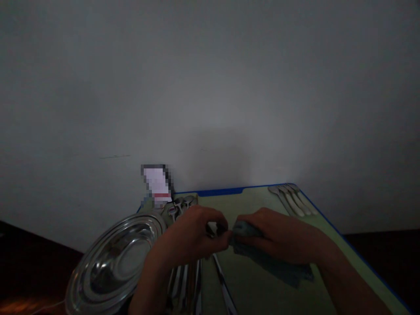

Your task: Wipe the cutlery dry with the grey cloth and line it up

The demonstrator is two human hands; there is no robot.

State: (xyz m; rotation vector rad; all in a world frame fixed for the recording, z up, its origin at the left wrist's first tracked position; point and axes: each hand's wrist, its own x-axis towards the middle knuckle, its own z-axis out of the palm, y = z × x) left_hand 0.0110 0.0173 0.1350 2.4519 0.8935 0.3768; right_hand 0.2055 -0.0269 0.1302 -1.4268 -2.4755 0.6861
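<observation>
My right hand (269, 232) is closed around a grey-blue cloth (285, 271), whose loose end hangs down to the right. My left hand (193, 232) is curled, thumb and fingertips together, close against the bunched cloth. Whatever it pinches is small or hidden, and I cannot make it out. Below the hands a long, shiny metal utensil (225, 286) slants toward the near edge; its upper end is hidden. Several spoons (188, 200) and other long utensils lie beside and under my left forearm, partly covered by it.
A stack of shiny steel plates or bowls (114, 262) stands at the left. Several forks or spoons (290, 199) lie together at the back right of the pale green, blue-edged table (252, 201). A blurred-out phone-like object (157, 181) leans near the wall (216, 87) behind.
</observation>
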